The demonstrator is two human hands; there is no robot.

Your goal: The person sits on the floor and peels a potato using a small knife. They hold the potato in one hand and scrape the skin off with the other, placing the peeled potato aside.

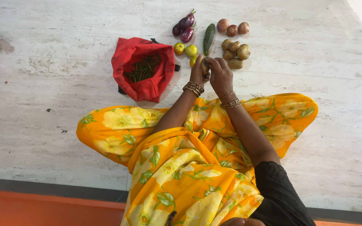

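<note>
Just above the centre of the frame, the left hand [197, 72] and right hand [220, 75] meet around one small potato [205, 67], each grip closed on it from its own side, so it sits lifted just off the marble floor [63, 83]. The produce lies sorted by kind along the upper centre: aubergines [185, 26], tomatoes [185, 50], a green cucumber [208, 38] and a potato heap [234, 53] (just beside the right knuckles). A red bag [126, 54] of green beans [144, 68] gapes left of the hands; nothing blocks them.
</note>
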